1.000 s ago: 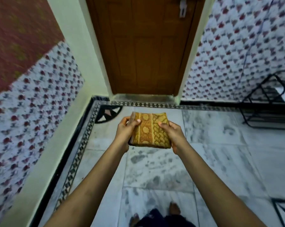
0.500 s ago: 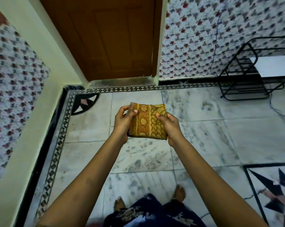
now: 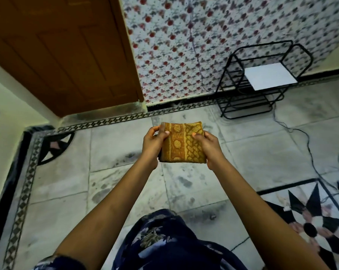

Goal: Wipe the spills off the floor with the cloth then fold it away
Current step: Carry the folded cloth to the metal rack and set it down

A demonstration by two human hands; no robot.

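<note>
Looking down through the head camera, the only view we had, we held the cloth (image 3: 183, 143) in the air in front of us, above the marble floor (image 3: 118, 152) and well clear of it. It was already folded into a thick, squarish pad, mustard with an orange patterned band running near to far.

Our left hand (image 3: 152, 145) gripped the left edge, thumb curled over the top face and fingers tucked underneath. Our right hand (image 3: 209, 148) gripped the right edge the same way, thumb on top near the far corner. Both hands were closed on the pad, neither one spread wide.

We judged the cloth to be light and soft, a towel-like weave with enough bulk to keep its shape while pinched but ready to slump or spring open if one side was let go. It did not look slippery. The stacked layers showed at the left edge, so we thought the safest hold was across those layers, thumb above and fingers below, pressing them together.

Far to the right stood a black wire rack (image 3: 258, 82) against the patterned wall, carrying a white board (image 3: 269, 76); it seemed a possible place to put the cloth away.
</note>
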